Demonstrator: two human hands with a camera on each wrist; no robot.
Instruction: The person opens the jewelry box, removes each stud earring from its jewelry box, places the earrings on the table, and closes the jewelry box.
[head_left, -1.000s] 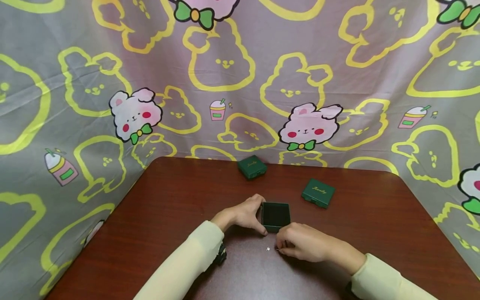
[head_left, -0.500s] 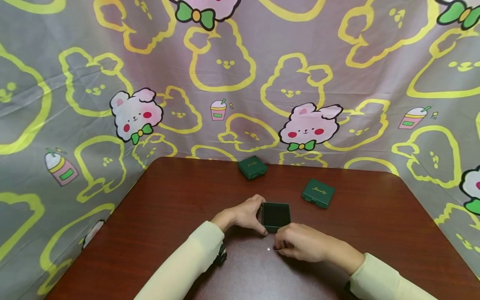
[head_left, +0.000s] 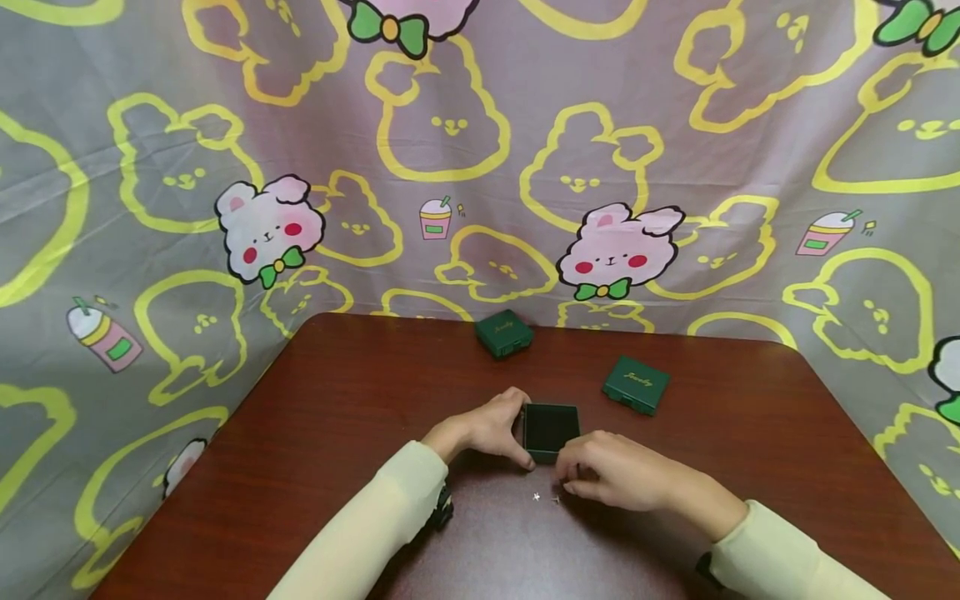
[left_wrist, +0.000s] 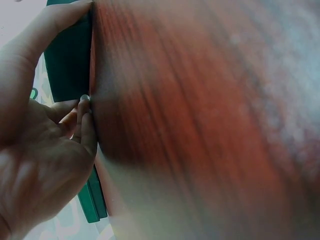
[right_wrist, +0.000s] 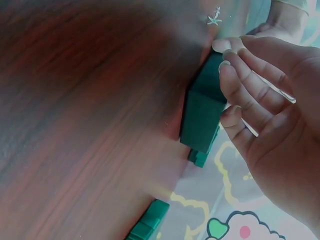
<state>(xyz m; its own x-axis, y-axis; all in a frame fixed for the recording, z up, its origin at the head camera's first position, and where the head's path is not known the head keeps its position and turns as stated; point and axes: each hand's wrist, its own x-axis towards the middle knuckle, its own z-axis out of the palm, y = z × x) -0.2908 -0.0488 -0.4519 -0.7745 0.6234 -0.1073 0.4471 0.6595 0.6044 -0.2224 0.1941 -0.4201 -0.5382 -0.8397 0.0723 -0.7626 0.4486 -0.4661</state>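
An open, lidless green jewelry box (head_left: 551,457) with a black inside lies mid-table. My left hand (head_left: 491,429) grips its left side, thumb at the front corner and fingers at the back; the left wrist view shows the box's green wall (left_wrist: 70,65) between thumb and fingers. In front of the box lies a small silver star-shaped piece (head_left: 536,497). Right of it is a second tiny silver piece (head_left: 556,501) with a thin stem. My right hand (head_left: 618,471) is beside this second piece at the box's front right corner, fingers loosely bent and holding nothing.
Two closed green boxes with gold lettering stand farther back, one box (head_left: 504,333) at the table's rear edge and another box (head_left: 636,385) to the right. A patterned cloth (head_left: 465,150) hangs behind and beside the brown table (head_left: 360,375).
My right hand has let go of the tiny stemmed piece, which now lies on the table, and has drawn slightly up and right. The left hand keeps its grip on the box.
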